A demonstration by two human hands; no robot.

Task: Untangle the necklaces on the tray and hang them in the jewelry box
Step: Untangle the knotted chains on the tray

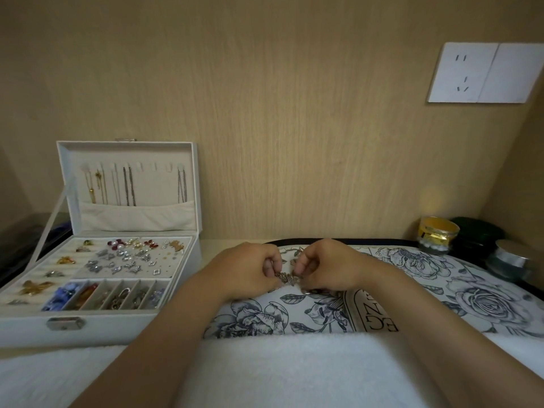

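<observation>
Over the tray's (412, 290) left end, your left hand (250, 267) and right hand (326, 265) pinch the tangled necklaces (287, 278), well right of the open jewelry box (97, 322).

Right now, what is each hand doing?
Left hand: closed, pinching the tangled chain.
Right hand: closed, pinching the same chain.

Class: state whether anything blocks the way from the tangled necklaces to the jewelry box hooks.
Nothing visible does. The left hand and right hand pinch the necklaces; the jewelry box stands open, with bare hooks.
</observation>
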